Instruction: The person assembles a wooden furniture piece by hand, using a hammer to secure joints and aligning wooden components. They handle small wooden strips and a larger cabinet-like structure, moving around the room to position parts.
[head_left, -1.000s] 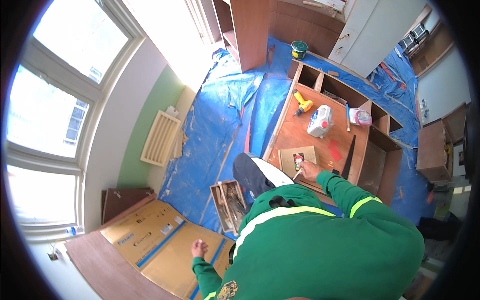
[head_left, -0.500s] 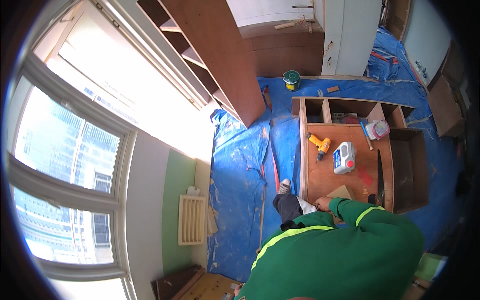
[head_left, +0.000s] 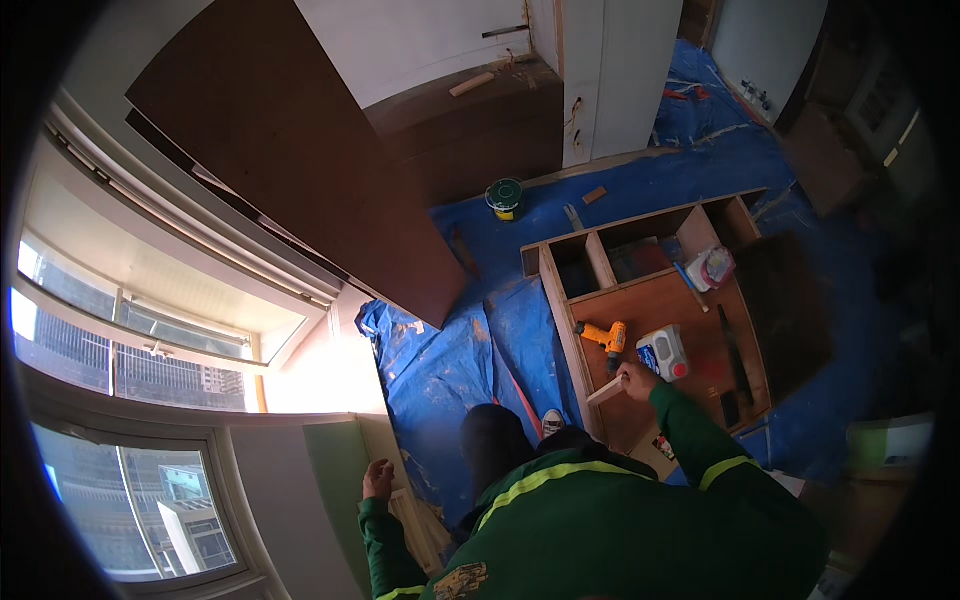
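Observation:
My right hand point(head_left: 637, 381) is closed on the end of a short, pale wood strip point(head_left: 606, 390), held over the near left part of a wooden cabinet point(head_left: 557, 325) lying on its back. Close to this hand are an orange cordless drill point(head_left: 603, 337) and a grey-white plastic jug point(head_left: 662, 352) with a red cap, both on the brown panel point(head_left: 705, 330). My left hand point(head_left: 378, 480) is out to the left, loosely curled with nothing visible in it, above a cream slatted panel point(head_left: 415, 530). Green sleeves cover both arms.
Blue sheeting point(head_left: 450, 370) covers the floor. A tall brown cabinet point(head_left: 290, 150) stands left, near the windows point(head_left: 130, 500). On the lying cabinet are a pink-and-white tub point(head_left: 712, 268), a handled tool point(head_left: 692, 288) and a dark, long blade-like piece point(head_left: 735, 355). A green bucket point(head_left: 505, 198) stands beyond.
My right hand has moved up toward the drill and jug, now with the wood strip. My left hand has swung out to the left. The whole view has turned and become darker.

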